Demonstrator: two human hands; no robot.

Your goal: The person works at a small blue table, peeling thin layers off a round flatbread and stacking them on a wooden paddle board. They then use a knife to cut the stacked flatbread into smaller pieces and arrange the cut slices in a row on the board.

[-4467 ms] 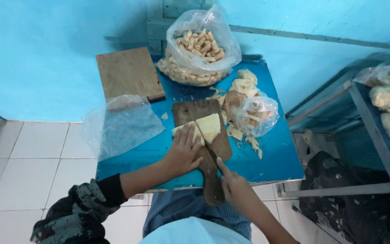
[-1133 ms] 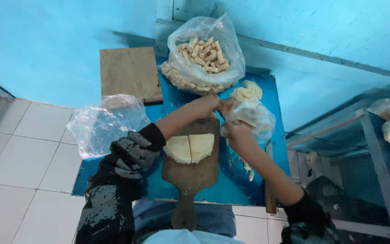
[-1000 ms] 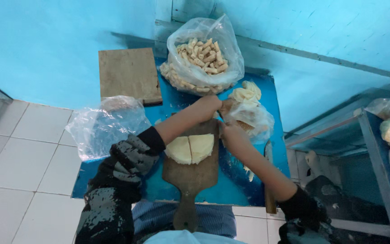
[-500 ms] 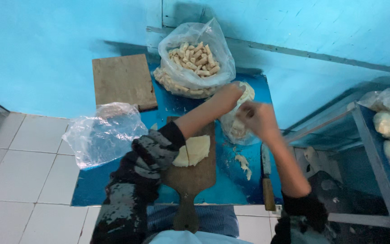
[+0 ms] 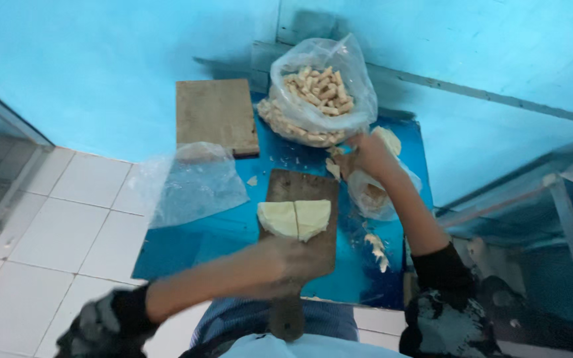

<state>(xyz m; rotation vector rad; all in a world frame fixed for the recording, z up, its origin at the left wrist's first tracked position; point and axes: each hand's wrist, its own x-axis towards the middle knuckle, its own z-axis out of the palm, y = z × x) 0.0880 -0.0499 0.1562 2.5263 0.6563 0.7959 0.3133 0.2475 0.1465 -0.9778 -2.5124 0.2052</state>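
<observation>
Two hands work low-centre: left hand [image 5: 293, 260], blurred, grasps the paddle-shaped cutting board [image 5: 303, 229] carrying pale halved dough [image 5: 294, 218]; right hand [image 5: 365, 154] clutches a small plastic bag [image 5: 376, 192] at centre-right of the blue desk [image 5: 187, 248].

The left hand [image 5: 293, 262] is smeared by motion blur, so its fingers cannot be told apart, nor whether anything is gripped. Part of the cutting board [image 5: 303, 199] and its handle are covered by that hand and forearm. The fingers of the right hand [image 5: 366, 154], at about one o'clock from the board, are buried among the pale pieces beside a small plastic bag [image 5: 376, 195], and their grip cannot be made out. The table [image 5: 187, 252] is hidden at its near edge by the person's body. At three o'clock, a shelf [image 5: 565, 199] is cut off by the picture's edge, its contents blurred.
</observation>
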